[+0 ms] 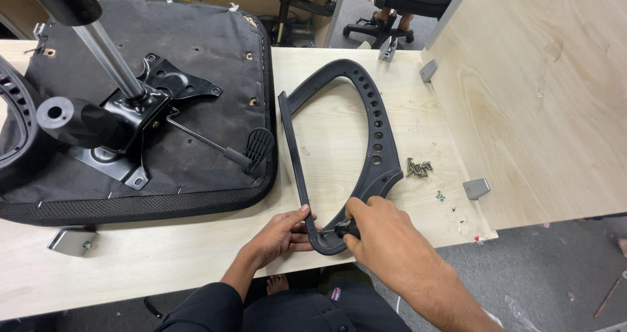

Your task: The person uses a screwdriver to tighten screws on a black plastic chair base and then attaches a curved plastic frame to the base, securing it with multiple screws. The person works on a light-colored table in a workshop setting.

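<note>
The black plastic armrest frame [356, 149] lies flat on the worktop [196, 253], its near end at the near edge, just right of the upturned seat. The left hand [281, 237] pinches that near end, fingers closed around its thin bar. The right hand [382, 231] is wrapped around a small dark tool handle [346, 227] set against the same end; its tip is hidden. The armrest looks not yet joined to the seat base [163, 110], whose black metal mechanism plate [140, 113] and gas cylinder [108, 51] already stand mounted. A small heap of screws [418, 169] waits unused right of the frame, so fastening seems largely ahead.
</note>
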